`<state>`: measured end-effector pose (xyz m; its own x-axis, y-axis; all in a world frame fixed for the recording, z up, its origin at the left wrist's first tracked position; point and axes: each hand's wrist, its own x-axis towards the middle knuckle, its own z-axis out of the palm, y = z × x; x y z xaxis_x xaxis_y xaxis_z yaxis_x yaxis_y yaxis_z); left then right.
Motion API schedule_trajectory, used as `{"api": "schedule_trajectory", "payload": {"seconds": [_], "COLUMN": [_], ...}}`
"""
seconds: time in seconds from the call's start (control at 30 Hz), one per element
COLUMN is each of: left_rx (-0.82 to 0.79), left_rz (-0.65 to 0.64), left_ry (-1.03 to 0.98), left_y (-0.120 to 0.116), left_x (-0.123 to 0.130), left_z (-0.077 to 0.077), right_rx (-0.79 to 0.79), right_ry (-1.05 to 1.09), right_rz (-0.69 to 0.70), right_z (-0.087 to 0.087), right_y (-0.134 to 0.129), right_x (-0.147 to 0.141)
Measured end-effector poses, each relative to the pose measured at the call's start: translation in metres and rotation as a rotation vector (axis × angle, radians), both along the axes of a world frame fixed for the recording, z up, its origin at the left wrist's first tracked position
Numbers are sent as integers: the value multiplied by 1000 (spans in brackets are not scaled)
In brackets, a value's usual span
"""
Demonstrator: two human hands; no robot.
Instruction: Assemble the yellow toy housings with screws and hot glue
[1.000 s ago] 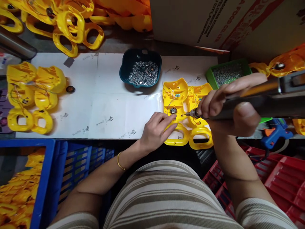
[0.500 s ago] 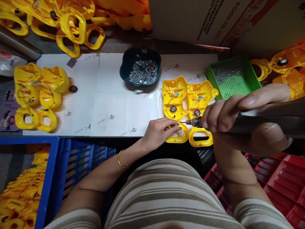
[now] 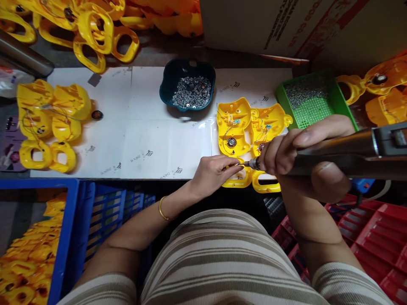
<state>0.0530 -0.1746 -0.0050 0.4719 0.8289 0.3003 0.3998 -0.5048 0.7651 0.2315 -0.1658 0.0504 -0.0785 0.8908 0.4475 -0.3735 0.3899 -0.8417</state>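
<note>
My right hand (image 3: 311, 156) is wrapped round a dark electric screwdriver (image 3: 337, 154), which points left. Its tip meets the pinched thumb and forefinger of my left hand (image 3: 216, 173). A tiny shiny piece, perhaps a screw, shows at those fingertips, too small to make out surely. Below the fingers lies a yellow plastic shell half (image 3: 233, 112), open side up, with a small green circuit board, wires and a round speaker. Beside it sits a second yellow shell half (image 3: 270, 116) with similar parts, partly covered by my right hand.
A dark teal bowl (image 3: 165, 91) and a green basket (image 3: 346, 114) hold small metal pieces. More wired yellow shells (image 3: 68, 103) stand at left, others pile up behind. A large carton (image 3: 248, 25) borders the back; blue (image 3: 71, 220) and red crates (image 3: 375, 237) flank me below.
My right hand and the screwdriver have moved left, bringing the tip up to my left fingertips. My left hand stays pinched almost in place. The view has shifted slightly.
</note>
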Motion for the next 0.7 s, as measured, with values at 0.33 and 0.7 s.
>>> {"api": "schedule_trajectory", "payload": {"seconds": [0.33,0.7], "left_rx": [-2,141], "left_rz": [-88,279], "left_ry": [103,280], "left_y": [5,-1], "left_x": [-3,-19], "left_z": [2,-9], "right_rx": [6,-139], "right_ry": [-4,-124], "right_rz": [9,-272], "right_z": [4,-14], "right_y": [-2,21], "right_x": [-11,4]}}
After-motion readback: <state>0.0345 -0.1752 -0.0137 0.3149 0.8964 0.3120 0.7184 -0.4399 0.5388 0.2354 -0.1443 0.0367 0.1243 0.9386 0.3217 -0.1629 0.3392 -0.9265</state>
